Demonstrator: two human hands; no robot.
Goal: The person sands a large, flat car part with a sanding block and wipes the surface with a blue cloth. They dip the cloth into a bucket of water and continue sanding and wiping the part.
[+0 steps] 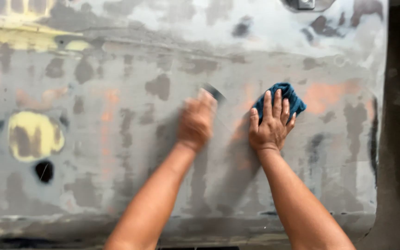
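Yellow filler patch (pixel 35 135) showing at frame left on grey panel (pixel 116 185). Left hand (pixel 196 120) blurring at centre, gripping dark sanding block (pixel 215 92). Right hand (pixel 270 124), fingers spread, pressing blue cloth (pixel 287 98) flat, right of centre. Risk: uneven pressure gouging primer; cloth slipping.

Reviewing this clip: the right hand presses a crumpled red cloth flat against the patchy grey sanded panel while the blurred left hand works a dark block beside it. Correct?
Not quite: the crumpled cloth under the right hand is dark blue, not red, as the head view shows. The rest stands: it is pressed against the patchy grey sanded panel while the blurred left hand works a dark block beside it.
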